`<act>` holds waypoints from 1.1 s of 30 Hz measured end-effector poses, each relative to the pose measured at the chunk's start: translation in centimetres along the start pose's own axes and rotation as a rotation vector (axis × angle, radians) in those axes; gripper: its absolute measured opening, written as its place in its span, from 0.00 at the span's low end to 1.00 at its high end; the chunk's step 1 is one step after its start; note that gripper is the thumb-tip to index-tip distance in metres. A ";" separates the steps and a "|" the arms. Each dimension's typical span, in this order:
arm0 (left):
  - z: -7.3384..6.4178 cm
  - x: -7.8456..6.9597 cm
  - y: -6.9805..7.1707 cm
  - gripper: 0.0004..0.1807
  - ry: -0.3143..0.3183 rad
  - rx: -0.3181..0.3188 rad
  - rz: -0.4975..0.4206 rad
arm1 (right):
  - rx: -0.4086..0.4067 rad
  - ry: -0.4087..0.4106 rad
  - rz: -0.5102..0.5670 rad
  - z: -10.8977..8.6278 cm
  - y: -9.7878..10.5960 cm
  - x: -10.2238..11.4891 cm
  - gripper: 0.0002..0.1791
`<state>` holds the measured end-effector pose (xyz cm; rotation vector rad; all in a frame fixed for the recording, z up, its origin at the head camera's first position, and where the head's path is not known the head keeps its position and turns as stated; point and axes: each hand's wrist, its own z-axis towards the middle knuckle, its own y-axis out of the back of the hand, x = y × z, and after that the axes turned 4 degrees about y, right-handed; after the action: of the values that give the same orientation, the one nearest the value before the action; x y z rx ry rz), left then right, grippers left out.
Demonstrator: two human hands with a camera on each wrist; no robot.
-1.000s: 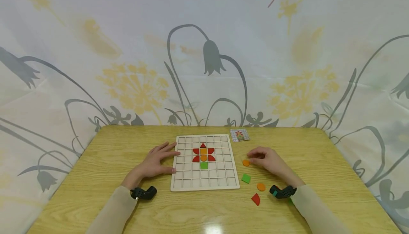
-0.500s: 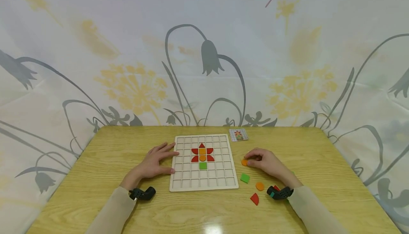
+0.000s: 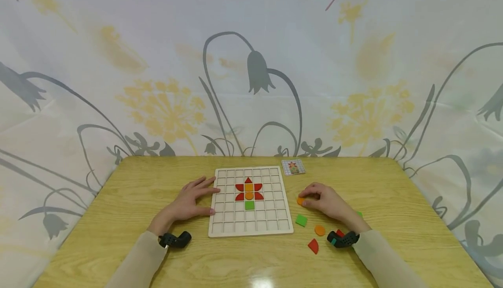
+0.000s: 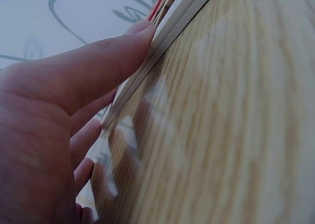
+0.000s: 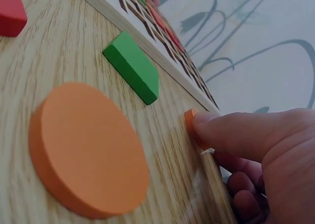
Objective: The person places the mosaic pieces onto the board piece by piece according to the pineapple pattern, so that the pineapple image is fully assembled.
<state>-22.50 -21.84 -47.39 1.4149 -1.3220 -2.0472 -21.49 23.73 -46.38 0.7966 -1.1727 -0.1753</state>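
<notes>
A pale wooden grid board (image 3: 232, 227) lies on the table, bearing a figure of red pieces (image 3: 239, 197), an orange square (image 3: 249, 187), an orange disc and a green square (image 3: 249, 205). Spread along the board's left edge, my left hand (image 3: 185, 204) touches it with straight fingers and thumb. To the right of the board, my right hand (image 3: 328, 201) pinches a loose orange disc (image 5: 190, 121) between thumb and fingers, low at the tabletop. Those fingers cover part of the disc.
Near my right hand lie a green piece (image 3: 301, 220), another orange disc (image 3: 320, 230) and a red quarter-circle (image 3: 313, 246). A red piece (image 3: 340, 233) and a green one (image 3: 359, 214) are partly hidden by the right arm. A pattern card (image 3: 293, 167) sits behind the board's right corner.
My right hand's fingers have closed in on the orange disc, which they now partly cover. The left hand has stayed at the board's edge.
</notes>
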 end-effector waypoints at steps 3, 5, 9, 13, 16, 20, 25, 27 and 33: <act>0.0 0.1 -0.1 0.33 0.000 -0.001 0.004 | 0.006 -0.006 -0.001 0.1 -0.1 -0.7 0.12; 0.0 0.0 -0.1 0.33 -0.004 -0.005 0.007 | 0.003 0.002 0.007 0.2 -0.1 -1.2 0.12; 0.1 -0.1 0.1 0.33 -0.013 -0.006 0.005 | -0.002 -0.019 0.035 0.2 -0.1 -1.3 0.11; 0.0 -0.2 0.1 0.33 -0.011 -0.006 0.002 | -0.008 -0.074 0.075 0.3 -0.2 -1.1 0.09; 0.0 -0.2 0.1 0.33 -0.007 -0.010 -0.003 | -0.014 -0.090 0.130 0.4 -0.1 -1.1 0.09; 0.0 0.1 -0.1 0.33 -0.001 -0.009 0.003 | -0.046 -0.124 0.196 0.5 0.0 -1.2 0.08; 0.0 0.3 -0.2 0.33 0.003 -0.005 0.009 | -0.132 -0.174 0.210 0.7 0.1 -1.3 0.07; 0.1 0.3 -0.2 0.33 0.001 -0.005 0.010 | -0.176 -0.197 0.202 0.8 0.2 -1.3 0.08; 0.0 0.3 -0.2 0.34 0.001 -0.005 0.009 | -0.222 -0.247 0.144 1.1 0.3 -1.3 0.11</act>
<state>-22.58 -21.99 -47.70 1.4046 -1.3205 -2.0424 -23.04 24.14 -47.02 0.5026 -1.4105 -0.2849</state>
